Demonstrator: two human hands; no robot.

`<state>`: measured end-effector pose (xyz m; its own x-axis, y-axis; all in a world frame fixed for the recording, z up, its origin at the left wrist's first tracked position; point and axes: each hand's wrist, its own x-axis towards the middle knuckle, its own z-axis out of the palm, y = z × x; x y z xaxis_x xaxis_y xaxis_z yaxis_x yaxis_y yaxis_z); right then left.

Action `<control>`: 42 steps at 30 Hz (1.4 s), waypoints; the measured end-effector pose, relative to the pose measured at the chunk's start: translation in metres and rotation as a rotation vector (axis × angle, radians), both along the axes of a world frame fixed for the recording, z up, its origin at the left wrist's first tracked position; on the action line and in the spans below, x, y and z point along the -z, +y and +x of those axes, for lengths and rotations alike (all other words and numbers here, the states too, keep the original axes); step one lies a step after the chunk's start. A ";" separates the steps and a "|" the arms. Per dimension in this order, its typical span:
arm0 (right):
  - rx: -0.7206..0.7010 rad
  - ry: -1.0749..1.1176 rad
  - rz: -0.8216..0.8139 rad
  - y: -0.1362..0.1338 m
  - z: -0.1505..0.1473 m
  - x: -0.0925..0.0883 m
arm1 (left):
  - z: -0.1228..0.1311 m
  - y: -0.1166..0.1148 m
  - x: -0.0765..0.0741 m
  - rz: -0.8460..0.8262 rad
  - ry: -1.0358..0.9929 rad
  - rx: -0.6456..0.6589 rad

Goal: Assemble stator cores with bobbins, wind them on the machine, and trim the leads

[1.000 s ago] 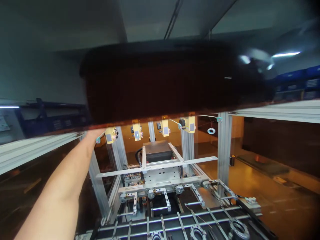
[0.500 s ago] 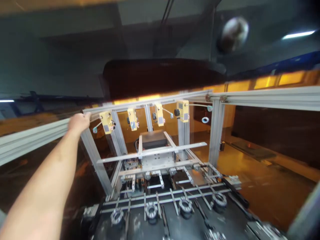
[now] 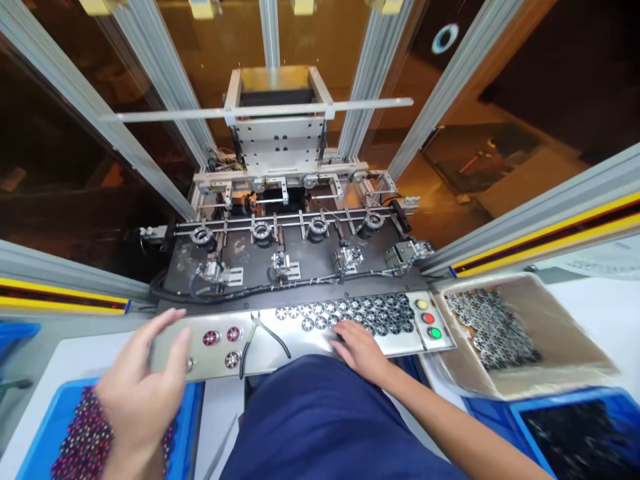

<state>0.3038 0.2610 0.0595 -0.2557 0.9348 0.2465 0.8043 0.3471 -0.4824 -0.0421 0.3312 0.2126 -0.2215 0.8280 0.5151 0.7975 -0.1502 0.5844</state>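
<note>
My left hand (image 3: 143,383) hovers over the left end of a steel front panel (image 3: 280,350), fingers spread and holding nothing, above a blue tray (image 3: 190,417) of dark red round parts (image 3: 83,440). My right hand (image 3: 360,347) rests palm down on the panel, its fingers on a spread of small silver ring-shaped parts (image 3: 360,313). Three red-marked parts (image 3: 223,340) and a pair of pliers (image 3: 257,337) lie on the panel between the hands. Behind the panel, four round fixtures (image 3: 287,230) sit in a row inside the machine.
A cardboard box (image 3: 560,327) of silver ring parts stands at right, with a blue bin (image 3: 575,427) below it. Yellow, red and green buttons (image 3: 429,317) are on the panel's right end. Aluminium frame posts (image 3: 150,47) surround the machine bay.
My left hand has come down from the raised machine cover and frame to the front panel. The view has swung down from the frame top to the worktop, bringing my right hand into sight.
</note>
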 end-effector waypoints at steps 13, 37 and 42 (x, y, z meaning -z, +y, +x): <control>-0.377 -0.276 -0.082 0.050 -0.042 0.018 | 0.012 -0.095 0.128 -0.427 -0.373 0.015; -0.782 0.584 0.250 0.075 -0.146 -0.140 | 0.053 -0.075 0.036 -0.501 -1.619 0.378; -0.653 0.579 0.350 0.075 -0.143 -0.139 | 0.061 -0.066 0.034 -0.465 -1.763 0.343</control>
<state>0.1605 0.3360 0.1983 -0.4527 0.4982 0.7395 0.0667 0.8460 -0.5291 0.0187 0.2648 0.1786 0.0044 0.9367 -0.3502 -0.7305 0.2422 0.6385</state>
